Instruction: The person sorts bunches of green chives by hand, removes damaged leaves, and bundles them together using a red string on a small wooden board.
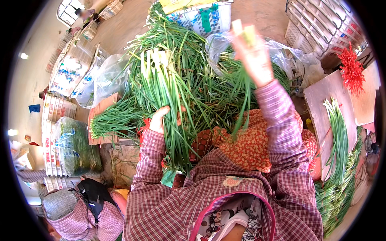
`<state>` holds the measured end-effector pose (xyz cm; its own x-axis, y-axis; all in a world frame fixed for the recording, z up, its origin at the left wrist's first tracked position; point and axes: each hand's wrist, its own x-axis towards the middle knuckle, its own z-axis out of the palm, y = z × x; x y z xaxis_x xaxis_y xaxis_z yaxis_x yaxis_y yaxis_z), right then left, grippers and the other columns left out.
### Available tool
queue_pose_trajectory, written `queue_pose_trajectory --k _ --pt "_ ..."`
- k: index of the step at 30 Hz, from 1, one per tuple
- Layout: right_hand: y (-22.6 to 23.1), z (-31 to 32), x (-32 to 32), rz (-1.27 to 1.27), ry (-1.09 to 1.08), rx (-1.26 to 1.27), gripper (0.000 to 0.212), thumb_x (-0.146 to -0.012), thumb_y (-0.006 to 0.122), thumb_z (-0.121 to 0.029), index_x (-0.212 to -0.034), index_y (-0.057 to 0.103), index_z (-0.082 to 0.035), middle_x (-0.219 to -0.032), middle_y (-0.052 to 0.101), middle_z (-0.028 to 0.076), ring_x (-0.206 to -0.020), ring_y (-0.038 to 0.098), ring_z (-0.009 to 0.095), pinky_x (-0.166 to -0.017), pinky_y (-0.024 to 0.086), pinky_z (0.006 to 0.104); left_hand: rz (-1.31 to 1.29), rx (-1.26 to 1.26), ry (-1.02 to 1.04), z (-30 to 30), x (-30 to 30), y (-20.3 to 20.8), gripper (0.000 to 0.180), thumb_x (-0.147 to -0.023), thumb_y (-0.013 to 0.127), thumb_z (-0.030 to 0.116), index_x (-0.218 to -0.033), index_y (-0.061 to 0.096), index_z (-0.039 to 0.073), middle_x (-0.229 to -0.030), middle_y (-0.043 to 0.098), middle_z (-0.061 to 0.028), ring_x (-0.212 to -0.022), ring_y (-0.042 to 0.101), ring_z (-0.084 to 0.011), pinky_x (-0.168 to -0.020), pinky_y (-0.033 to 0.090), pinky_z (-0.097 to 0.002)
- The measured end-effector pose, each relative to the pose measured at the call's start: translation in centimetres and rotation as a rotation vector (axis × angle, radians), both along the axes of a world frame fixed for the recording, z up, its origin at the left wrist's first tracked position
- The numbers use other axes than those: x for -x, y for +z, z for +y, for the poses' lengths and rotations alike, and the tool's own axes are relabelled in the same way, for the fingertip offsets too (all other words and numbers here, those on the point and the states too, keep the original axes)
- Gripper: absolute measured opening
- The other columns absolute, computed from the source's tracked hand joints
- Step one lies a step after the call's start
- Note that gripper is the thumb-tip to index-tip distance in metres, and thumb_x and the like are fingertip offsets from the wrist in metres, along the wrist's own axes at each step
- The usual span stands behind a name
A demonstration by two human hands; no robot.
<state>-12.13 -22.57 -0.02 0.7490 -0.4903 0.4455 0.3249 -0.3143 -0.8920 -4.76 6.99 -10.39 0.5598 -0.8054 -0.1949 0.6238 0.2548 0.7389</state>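
Observation:
My left hand (160, 119) is closed round a thick bunch of garlic chives (165, 86), its pale stem ends pointing away from me and its leaves trailing toward my lap. Raised to the right, my right hand (255, 56) is blurred by motion. A few chive stalks (242, 96) hang from it, with pale ends above the fingers. Beyond both hands lies a big heap of loose chives (183, 44), partly on clear plastic sheeting (219, 42). A smaller bundle (116, 118) rests on a board left of my left hand.
On the right, a board (321, 92) carries another chive bundle (337, 132) and a cluster of red ties (352, 70). More chives (337, 201) lie below. A white crate (205, 22) stands ahead; stacked crates (317, 28) are behind right. A co-worker (84, 209) sits at lower left.

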Motion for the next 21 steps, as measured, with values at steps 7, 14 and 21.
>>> queue_pose_trajectory --k 7,14,21 --pt "-2.9 7.1 -2.9 0.138 0.22 0.157 0.03 -0.072 0.063 -0.027 -0.093 0.06 -0.006 -0.075 0.062 0.013 -0.069 0.061 0.026 -0.062 0.048 0.0331 -0.015 -0.033 -0.049 -1.3 0.8 0.7 0.053 -0.073 0.06 0.03 -0.109 0.049 -0.006 -0.096 0.059 -0.02 -0.06 0.056 -0.0224 -0.052 0.049 -0.0318" --pt "-3.0 3.6 -3.6 0.135 -0.061 0.612 0.017 -0.072 0.064 -0.02 -0.082 0.058 -0.007 -0.072 0.058 0.009 -0.059 0.058 0.024 -0.059 0.05 0.033 0.022 -0.238 0.122 -0.3 0.6 0.4 0.046 -0.074 0.061 0.032 -0.098 0.053 -0.005 -0.071 0.057 -0.0118 -0.043 0.045 -0.016 -0.039 0.039 -0.0262" --pt "-2.8 -1.8 -2.8 0.245 -0.324 0.708 0.027 -0.077 0.063 -0.026 -0.099 0.058 -0.012 -0.084 0.06 0.007 -0.067 0.059 0.018 -0.063 0.051 0.0315 0.06 -0.23 0.206 0.5 1.1 0.2 0.045 -0.073 0.061 0.035 -0.094 0.054 -0.003 -0.073 0.057 -0.0119 -0.049 0.052 -0.0176 -0.04 0.041 -0.026"
